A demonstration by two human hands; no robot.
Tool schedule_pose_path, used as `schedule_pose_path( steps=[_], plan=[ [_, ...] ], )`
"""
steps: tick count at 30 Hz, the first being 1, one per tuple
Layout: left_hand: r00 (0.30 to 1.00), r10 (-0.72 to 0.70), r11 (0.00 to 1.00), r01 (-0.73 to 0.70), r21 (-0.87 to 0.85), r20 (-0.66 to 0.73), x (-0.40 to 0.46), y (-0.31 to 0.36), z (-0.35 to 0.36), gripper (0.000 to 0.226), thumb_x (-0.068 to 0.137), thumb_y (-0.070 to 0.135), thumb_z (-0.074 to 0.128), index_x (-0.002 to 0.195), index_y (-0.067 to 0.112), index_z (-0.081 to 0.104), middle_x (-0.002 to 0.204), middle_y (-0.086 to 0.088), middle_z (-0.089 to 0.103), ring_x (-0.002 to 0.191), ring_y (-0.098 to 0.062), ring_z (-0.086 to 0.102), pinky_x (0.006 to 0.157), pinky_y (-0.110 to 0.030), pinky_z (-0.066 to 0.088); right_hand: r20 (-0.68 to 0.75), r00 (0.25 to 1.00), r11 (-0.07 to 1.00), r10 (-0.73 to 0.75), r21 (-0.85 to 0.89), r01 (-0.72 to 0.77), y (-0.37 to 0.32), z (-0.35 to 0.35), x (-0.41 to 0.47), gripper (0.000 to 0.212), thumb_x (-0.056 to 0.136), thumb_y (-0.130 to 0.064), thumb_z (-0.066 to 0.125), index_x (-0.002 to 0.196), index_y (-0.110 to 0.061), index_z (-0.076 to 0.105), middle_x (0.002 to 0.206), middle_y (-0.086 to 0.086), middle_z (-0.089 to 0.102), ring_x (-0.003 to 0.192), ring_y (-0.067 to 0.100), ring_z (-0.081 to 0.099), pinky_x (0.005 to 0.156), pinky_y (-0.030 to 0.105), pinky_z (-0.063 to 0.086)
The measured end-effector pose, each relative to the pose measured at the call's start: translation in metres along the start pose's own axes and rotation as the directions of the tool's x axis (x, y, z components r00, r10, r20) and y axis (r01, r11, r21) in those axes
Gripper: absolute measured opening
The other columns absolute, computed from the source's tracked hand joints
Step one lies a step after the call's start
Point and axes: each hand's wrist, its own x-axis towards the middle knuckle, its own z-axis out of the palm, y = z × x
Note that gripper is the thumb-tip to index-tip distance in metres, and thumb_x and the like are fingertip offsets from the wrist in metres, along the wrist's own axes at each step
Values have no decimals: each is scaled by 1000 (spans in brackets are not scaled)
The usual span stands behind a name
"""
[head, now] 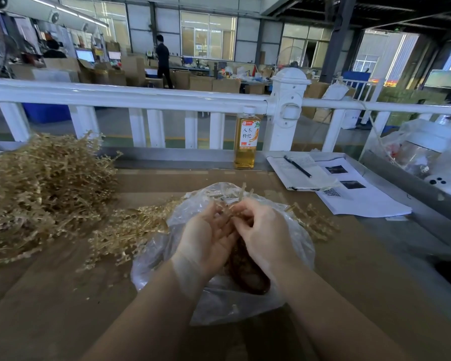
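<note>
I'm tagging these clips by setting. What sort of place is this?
Probably a factory or warehouse packing floor: stacked cardboard boxes beyond the white railing, a big pile of gold sprigs on the bench, and a high steel-framed roof.

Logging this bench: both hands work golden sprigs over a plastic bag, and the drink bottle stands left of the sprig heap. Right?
No: the head view shows the drink bottle right of the sprig heap; the rest holds.

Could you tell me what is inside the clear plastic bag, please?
A dark brown mass lies inside the plastic bag, below the left hand and right hand; gold sprigs poke out above. The hands hide the rest.
</note>
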Motion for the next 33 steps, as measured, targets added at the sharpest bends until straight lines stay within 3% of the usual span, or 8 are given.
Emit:
schedule_pose_path(
  steps=[6, 10, 14, 17, 22, 24, 29, 33],
  plan=[
    [997, 29, 982, -15, 189, -73, 6, -11, -8, 24, 99, 28, 44, 99, 8, 57, 109, -17, 64, 110, -29, 57, 96, -37, 44, -168, 983, 962, -71, -271, 23, 10, -19, 14, 18, 94, -16, 58, 107, -13, 71, 98, 7, 62, 100, 24, 50, 81, 29, 34],
    [995, 14, 984, 3, 178, -96, 10, -15, -18, 30, 98, 24, 48, 118, 2, 54, 105, -18, 65, 102, -28, 61, 86, -33, 49, -144, 986, 899, 80, -417, -134, 34, -35, 26, 24, 96, -9, 53, 116, -16, 66, 112, 10, 57, 111, 26, 42, 84, 34, 35],
    [996, 20, 985, -4, 171, -93, 12, -16, -19, 27, 97, 22, 49, 114, 2, 55, 100, -18, 66, 96, -26, 63, 77, -28, 51, -206, 953, 810, 222, -505, -298, 55, -41, 29, 25, 96, -3, 50, 117, -9, 62, 106, 14, 61, 106, 29, 47, 75, 32, 33],
    [996, 28, 987, -13, 161, -89, 12, -17, -20, 26, 97, 21, 50, 113, 2, 55, 103, -19, 65, 98, -26, 63, 77, -27, 52, -215, 932, 771, 291, -524, -362, 62, -41, 28, 41, 95, -7, 54, 135, -9, 45, 106, 16, 63, 106, 32, 51, 79, 37, 41],
    [996, 29, 988, -14, 157, -90, 11, -16, -22, 24, 96, 21, 51, 111, 2, 56, 106, -20, 65, 101, -26, 62, 78, -28, 52, -186, 921, 713, 343, -587, -384, 67, -35, 25, 10, 96, -13, 55, 103, -8, 59, 108, 13, 61, 106, 28, 50, 70, 31, 34],
    [995, 29, 987, -14, 158, -93, 11, -16, -21, 22, 96, 21, 51, 108, 3, 56, 105, -19, 65, 100, -26, 63, 78, -27, 52, -149, 924, 696, 351, -619, -364, 66, -33, 25, 13, 97, -15, 52, 102, -9, 63, 114, 11, 54, 111, 26, 45, 71, 31, 34],
    [994, 33, 988, -17, 156, -101, 11, -17, -20, 26, 96, 21, 51, 112, 2, 55, 102, -18, 66, 98, -26, 63, 75, -27, 52, -99, 954, 717, 284, -638, -280, 61, -30, 19, 28, 98, -26, 45, 106, -7, 64, 118, 11, 50, 112, 27, 41, 88, 35, 39],
    [992, 42, 988, -24, 152, -120, 12, -17, -20, 22, 96, 20, 52, 105, 1, 56, 97, -18, 66, 93, -25, 64, 72, -27, 52, -122, 992, 824, 17, -561, -83, 41, -19, 6, 24, 99, -12, 43, 112, -9, 63, 113, 8, 54, 105, 23, 44, 86, 32, 40]
  ],
)
